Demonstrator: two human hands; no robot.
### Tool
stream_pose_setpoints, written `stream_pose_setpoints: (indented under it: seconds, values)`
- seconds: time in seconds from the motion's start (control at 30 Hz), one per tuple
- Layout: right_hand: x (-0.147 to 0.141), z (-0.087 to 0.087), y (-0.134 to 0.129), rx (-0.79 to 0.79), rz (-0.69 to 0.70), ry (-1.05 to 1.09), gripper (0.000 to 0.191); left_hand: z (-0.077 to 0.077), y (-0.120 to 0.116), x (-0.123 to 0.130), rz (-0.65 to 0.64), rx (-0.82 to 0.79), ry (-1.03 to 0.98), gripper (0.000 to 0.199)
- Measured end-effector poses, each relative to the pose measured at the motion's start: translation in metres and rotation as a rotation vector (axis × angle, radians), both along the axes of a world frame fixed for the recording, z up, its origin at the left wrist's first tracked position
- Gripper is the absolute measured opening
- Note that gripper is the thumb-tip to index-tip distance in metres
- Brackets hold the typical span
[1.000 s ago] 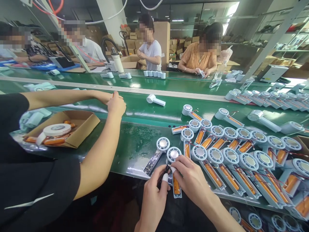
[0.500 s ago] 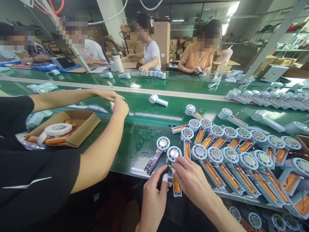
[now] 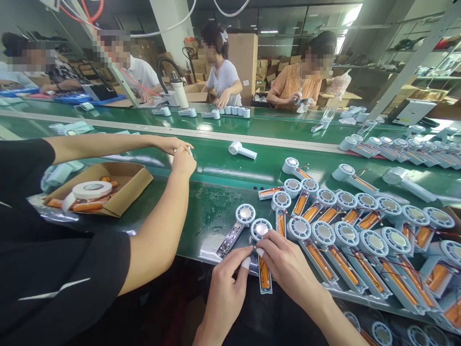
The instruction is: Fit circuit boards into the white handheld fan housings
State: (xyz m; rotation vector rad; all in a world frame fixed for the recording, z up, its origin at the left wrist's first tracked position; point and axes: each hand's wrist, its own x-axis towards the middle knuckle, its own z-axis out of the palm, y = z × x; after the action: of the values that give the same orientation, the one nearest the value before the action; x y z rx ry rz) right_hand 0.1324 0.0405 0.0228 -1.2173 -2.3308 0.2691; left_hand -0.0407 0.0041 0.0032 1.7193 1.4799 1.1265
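Where the right grip (image 3: 286, 259) reaches, the fan (image 3: 261, 230) lies beneath.

We look across a long, glossy green worktable (image 3: 207, 204) toward a thick, pale pillar (image 3: 172, 33) and a wall of dark glass panels (image 3: 288, 30). Stacked brown cardboard boxes (image 3: 267, 68) fill the space behind. On our right, light-coloured metal shelving (image 3: 437, 78) stands beyond a slanted, pale metal post (image 3: 406, 69), and bright white light (image 3: 353, 15) glares near the top.
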Motion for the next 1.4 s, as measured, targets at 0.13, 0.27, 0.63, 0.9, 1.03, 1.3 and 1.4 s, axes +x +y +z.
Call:
stream_pose_setpoints:
  seconds: [0.13, 0.27, 0.63, 0.9, 1.03, 1.3, 1.4]
  values:
    - [0.004, -0.002, 0.001, -0.074, 0.069, 0.063, 0.029, 0.003, 0.0, -0.005, -0.018, -0.05, -0.03, 0.03]
    - [0.008, 0.003, 0.003, -0.149, 0.143, 0.079, 0.029, 0.004, -0.001, -0.007, -0.057, -0.109, -0.066, 0.031]
    - [0.002, -0.004, 0.001, -0.163, 0.059, 0.192, 0.02, 0.005, 0.0, -0.005, 0.012, -0.164, -0.094, 0.031]
    - [-0.012, -0.017, -0.009, -0.015, -0.091, 0.157, 0.017, -0.005, -0.004, 0.003, 0.05, 0.06, -0.005, 0.037]
    - [-0.012, -0.017, -0.008, -0.032, -0.082, 0.164, 0.018, -0.005, -0.005, 0.002, 0.043, 0.113, 0.018, 0.038]
    - [0.005, -0.012, 0.006, -0.289, 0.119, 0.348, 0.021, 0.007, 0.003, -0.011, -0.054, -0.183, -0.173, 0.027]
    - [0.004, -0.012, 0.006, -0.283, 0.101, 0.343, 0.019, 0.007, 0.003, -0.011, -0.058, -0.211, -0.179, 0.027]
